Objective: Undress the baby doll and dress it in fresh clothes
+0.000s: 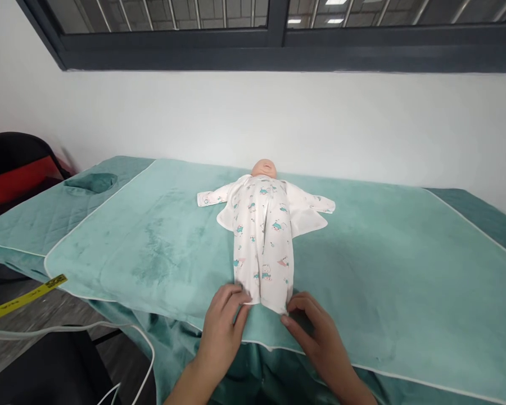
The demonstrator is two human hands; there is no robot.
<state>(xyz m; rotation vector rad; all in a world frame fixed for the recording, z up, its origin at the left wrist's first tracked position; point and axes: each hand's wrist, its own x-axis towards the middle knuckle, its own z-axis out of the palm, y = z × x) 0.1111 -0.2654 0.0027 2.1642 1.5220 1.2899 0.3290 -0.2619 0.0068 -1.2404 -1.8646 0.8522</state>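
A baby doll (264, 167) lies on its back with its head toward the wall. Spread out on both sides of it is a white baby shirt (307, 216), its sleeves stretched outward. Over the doll's front lies a white baby garment with two legs (263, 242), printed with small green and pink figures. My left hand (225, 323) pinches the bottom edge of the left leg. At the lower right corner of the other leg, the fingers of my right hand (314, 332) close on the hem. The doll's body and limbs are hidden by the cloth.
A light green padded cover (388, 264) with white piping lies over the bed, against a white wall under a dark window frame. At the far left is a face hole (91, 183). A white cable (88, 325), yellow strap (21, 299) and black seat (46, 371) are lower left.
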